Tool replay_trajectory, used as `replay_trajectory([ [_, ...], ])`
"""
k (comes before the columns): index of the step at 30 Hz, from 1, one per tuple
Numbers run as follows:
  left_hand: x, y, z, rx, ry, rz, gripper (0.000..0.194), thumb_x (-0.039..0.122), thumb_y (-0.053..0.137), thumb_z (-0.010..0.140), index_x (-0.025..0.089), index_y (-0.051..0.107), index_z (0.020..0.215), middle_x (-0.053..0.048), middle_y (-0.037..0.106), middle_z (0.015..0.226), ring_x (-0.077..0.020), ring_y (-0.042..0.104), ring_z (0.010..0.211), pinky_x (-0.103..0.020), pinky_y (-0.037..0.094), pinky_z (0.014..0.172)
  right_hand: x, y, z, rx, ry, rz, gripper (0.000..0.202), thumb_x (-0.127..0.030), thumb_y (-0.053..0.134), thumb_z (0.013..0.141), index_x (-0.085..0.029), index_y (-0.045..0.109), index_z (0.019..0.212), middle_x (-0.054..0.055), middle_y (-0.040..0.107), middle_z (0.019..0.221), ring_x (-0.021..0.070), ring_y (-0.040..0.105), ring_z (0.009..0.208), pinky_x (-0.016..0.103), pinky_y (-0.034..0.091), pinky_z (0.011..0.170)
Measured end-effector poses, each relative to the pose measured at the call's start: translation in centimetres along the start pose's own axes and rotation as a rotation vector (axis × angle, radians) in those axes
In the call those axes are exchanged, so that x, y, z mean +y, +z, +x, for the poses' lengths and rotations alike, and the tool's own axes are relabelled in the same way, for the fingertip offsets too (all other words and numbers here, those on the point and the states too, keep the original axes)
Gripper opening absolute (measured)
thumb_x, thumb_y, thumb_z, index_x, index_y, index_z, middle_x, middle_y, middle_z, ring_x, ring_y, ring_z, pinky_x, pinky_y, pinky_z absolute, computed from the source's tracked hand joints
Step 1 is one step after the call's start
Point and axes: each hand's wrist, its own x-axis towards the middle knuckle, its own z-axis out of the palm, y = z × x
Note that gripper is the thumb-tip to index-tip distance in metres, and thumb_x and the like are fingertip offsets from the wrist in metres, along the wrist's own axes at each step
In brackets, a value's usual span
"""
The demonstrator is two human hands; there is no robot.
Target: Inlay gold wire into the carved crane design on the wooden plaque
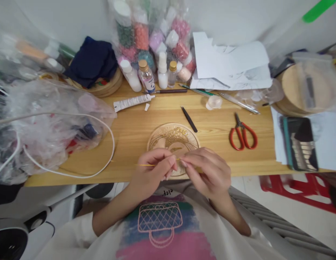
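Observation:
A thin golden strand (145, 165), wire or thread, runs roughly level through the fingers of both hands. My left hand (157, 168) pinches it between thumb and forefinger, and its free end sticks out to the left. Close by on the right, the fingertips of my right hand (208, 169) are pressed together on the strand's other part; a short stretch shows between the hands. Beneath them lies a round wooden disc (173, 127) with fine golden lines worked into a picture, its lower part largely hidden by my hands. Black tweezers (189, 119) rest just beyond it.
Red-handled pliers (243, 133) lie to the right, near a phone (302, 142). A white tube (132, 103), several small bottles (147, 77) and papers (230, 65) line the back. Plastic bags (48, 126) and a white cable (113, 141) occupy the left.

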Motion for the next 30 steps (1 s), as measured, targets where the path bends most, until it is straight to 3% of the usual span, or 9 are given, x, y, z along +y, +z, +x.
replay_trajectory([
  [6,-0.7,-0.2,0.1,0.007,-0.106,-0.076,0.026,0.029,0.058,0.083,0.018,0.059,0.059,0.007,0.043,0.046,-0.004,0.031,0.04,-0.018,0.023,0.04,0.1,-0.2,-0.2,-0.033,-0.051,-0.103,0.017,-0.007,0.058,0.086,-0.016,0.064,0.1,0.006,0.074,0.087,0.0175,0.068,0.075,0.032,0.05,0.06],
  [13,-0.1,0.0,0.4,0.07,-0.165,-0.005,0.032,0.038,0.062,0.079,0.018,0.055,0.056,0.008,0.035,0.04,-0.0037,0.025,0.037,-0.019,0.019,0.039,0.7,-0.7,0.0,-0.075,-0.083,-0.125,0.016,-0.006,0.059,0.085,-0.014,0.065,0.098,0.005,0.074,0.086,0.017,0.069,0.075,0.03,0.05,0.062],
  [20,0.1,-0.1,0.8,0.125,-0.201,-0.124,0.033,0.035,0.062,0.076,0.018,0.05,0.051,0.009,0.032,0.037,-0.0032,0.025,0.036,-0.019,0.017,0.04,0.7,-0.7,-0.2,0.001,0.0,-0.118,0.02,-0.006,0.062,0.084,-0.019,0.065,0.1,0.003,0.074,0.089,0.0156,0.069,0.078,0.029,0.052,0.065],
  [30,0.3,0.3,0.5,0.069,-0.243,-0.161,0.03,0.032,0.06,0.077,0.017,0.051,0.053,0.009,0.031,0.037,-0.003,0.024,0.035,-0.02,0.015,0.04,0.5,-0.3,0.1,0.017,0.0,-0.052,0.022,-0.008,0.065,0.084,-0.02,0.065,0.103,0.002,0.074,0.088,0.0158,0.068,0.077,0.03,0.054,0.063],
])
